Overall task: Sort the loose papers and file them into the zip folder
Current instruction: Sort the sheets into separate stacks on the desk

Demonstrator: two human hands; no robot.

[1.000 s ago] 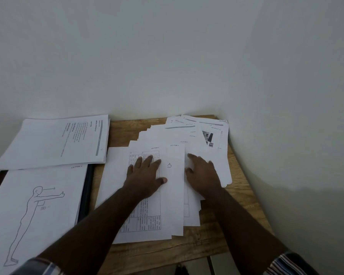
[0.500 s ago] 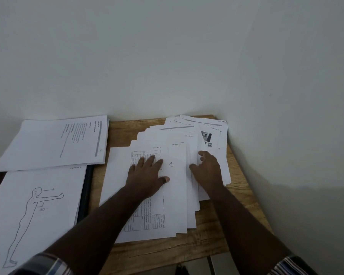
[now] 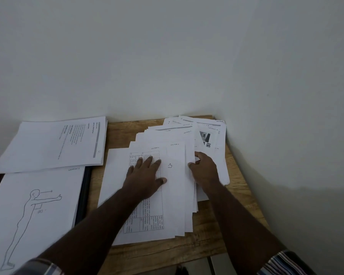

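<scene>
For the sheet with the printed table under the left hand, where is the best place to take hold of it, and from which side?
Probably its bare left edge, approached from the left. The table sheet lies flat on the wooden table with the left hand pressing it. Its right side is covered by the overlapping fanned papers that the right hand works at, while its left edge and near corner lie uncovered, so fingers could slide under there.

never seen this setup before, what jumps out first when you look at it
Two bare hands work a fanned spread of loose papers on the wooden table: the left hand lies flat on a sheet with a printed table, the right hand curls at the sheets' edges. At near left lies a body-outline drawing.
</scene>
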